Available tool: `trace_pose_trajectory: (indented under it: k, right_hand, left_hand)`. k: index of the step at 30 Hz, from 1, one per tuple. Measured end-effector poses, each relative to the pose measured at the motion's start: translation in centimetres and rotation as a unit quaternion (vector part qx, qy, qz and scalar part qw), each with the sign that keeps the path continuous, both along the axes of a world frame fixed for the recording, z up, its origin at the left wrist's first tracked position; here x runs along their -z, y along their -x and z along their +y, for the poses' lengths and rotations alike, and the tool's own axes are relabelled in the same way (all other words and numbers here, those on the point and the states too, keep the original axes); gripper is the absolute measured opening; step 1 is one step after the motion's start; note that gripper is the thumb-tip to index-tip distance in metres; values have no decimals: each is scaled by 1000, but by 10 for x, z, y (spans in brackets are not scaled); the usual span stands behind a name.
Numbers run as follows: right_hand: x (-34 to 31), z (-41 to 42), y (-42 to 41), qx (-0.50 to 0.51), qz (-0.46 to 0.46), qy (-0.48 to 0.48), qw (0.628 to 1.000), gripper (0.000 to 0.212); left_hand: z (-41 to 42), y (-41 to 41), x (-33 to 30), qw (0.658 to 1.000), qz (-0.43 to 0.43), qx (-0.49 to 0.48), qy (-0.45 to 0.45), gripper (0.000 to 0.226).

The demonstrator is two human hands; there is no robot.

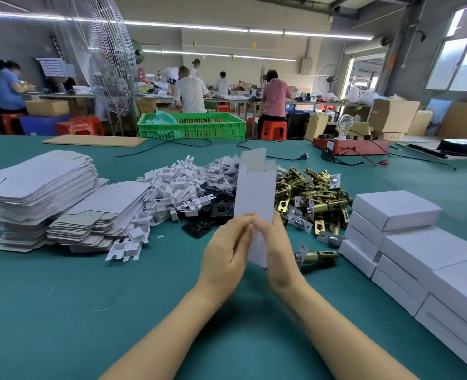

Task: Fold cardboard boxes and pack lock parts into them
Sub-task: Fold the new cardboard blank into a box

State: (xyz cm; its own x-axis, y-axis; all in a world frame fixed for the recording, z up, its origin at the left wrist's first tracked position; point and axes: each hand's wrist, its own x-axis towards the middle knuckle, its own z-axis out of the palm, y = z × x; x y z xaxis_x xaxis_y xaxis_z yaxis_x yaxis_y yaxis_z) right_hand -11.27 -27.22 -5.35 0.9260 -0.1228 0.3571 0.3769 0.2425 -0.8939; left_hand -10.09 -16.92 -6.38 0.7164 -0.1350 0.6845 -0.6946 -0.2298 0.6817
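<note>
Both hands hold one white cardboard box [255, 196] upright above the green table [62, 311]. The left hand [226, 253] and right hand [277, 250] close their fingers [243, 223] on the box's lower end, fingertips meeting at its front face (the top flap stands open, away from the fingers). Beyond the fingers lies a heap of brass latch parts [309, 193]; one lone latch [317, 256] rests just right of the right hand. Left of the fingers, well apart, sit stacks of flat box blanks [43, 193] and white plastic inserts [172, 193]. Finished boxes [418, 253] stand far right.
</note>
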Motion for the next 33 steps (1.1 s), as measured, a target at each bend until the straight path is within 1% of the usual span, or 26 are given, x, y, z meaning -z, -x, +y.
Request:
trace_pose_trajectory:
  k: [2, 3, 4, 5, 6, 7, 8, 9, 11, 12, 13, 14, 15, 16, 17, 19, 21, 24, 27, 30, 33]
  right_hand:
    - [-3, -2, -2, 31, 20, -23, 999, 23]
    - [-3, -4, -3, 40, 25, -21, 999, 23]
    - [-3, -6, -4, 40, 27, -21, 999, 23]
    - [-3, -8, -5, 32, 26, -19, 999, 23]
    - [-4, -10, -4, 18, 25, -17, 999, 23]
    - [-5, -12, -4, 5, 26, -4, 1000, 22]
    - [-5, -13, -4, 3, 26, 28, 999, 20]
    - [-5, -13, -3, 23, 25, 72, 997, 17]
    - [-4, -12, -2, 127, 13, 154, 980, 14]
    - [-4, -12, 0, 190, 6, 177, 966, 19]
    - [-6, -13, 1, 256, -11, 202, 945, 30]
    - [-8, -14, 2, 311, -43, 231, 921, 41]
    - [-11, -16, 4, 349, -89, 265, 894, 48]
    - [-15, -18, 5, 367, -139, 295, 871, 48]
    - [-20, -19, 6, 373, -179, 323, 851, 46]
    - [-28, -20, 8, 375, -226, 373, 818, 46]
    - [-32, -22, 10, 380, -242, 410, 793, 48]
    - [-34, -25, 12, 393, -234, 439, 773, 49]
    - [-39, -31, 12, 402, -246, 465, 750, 43]
    - [-44, -37, 12, 403, -250, 474, 742, 40]
    - [-44, -38, 13, 366, -234, 481, 762, 37]
  left_hand:
    - [-1, 1, 0, 999, -21, -18, -24, 29]
    - [-1, -2, 0, 997, -25, -56, -36, 32]
    - [0, -4, 0, 994, -14, -101, -38, 39]
    - [2, -5, 0, 990, 16, -135, -36, 50]
    - [6, -6, -1, 989, 79, -124, -6, 58]
    - [8, -7, -5, 984, 152, -73, 55, 55]
    - [10, -10, -7, 970, 214, -7, 114, 43]
    - [12, -13, -7, 961, 233, 25, 145, 31]
    - [15, -16, -7, 976, 177, -8, 124, 20]
    - [14, -16, -7, 985, 133, -37, 108, 15]
    - [14, -15, -7, 990, 82, -74, 84, 10]
    - [14, -15, -5, 992, 32, -111, 52, 11]
    - [14, -15, -3, 990, -6, -136, 25, 13]
    - [14, -15, -1, 990, -19, -136, 8, 14]
    - [13, -15, -1, 993, -24, -112, 0, 14]
    - [13, -14, 0, 999, -10, -39, -19, 16]
    - [13, -15, 3, 999, 15, 27, -21, 28]
    - [13, -15, 4, 997, 21, 61, -31, 36]
    - [16, -17, 2, 997, 7, 64, -47, 40]
    - [19, -18, 3, 995, 11, 74, -61, 43]
    - [16, -17, 3, 995, 26, 72, -65, 40]
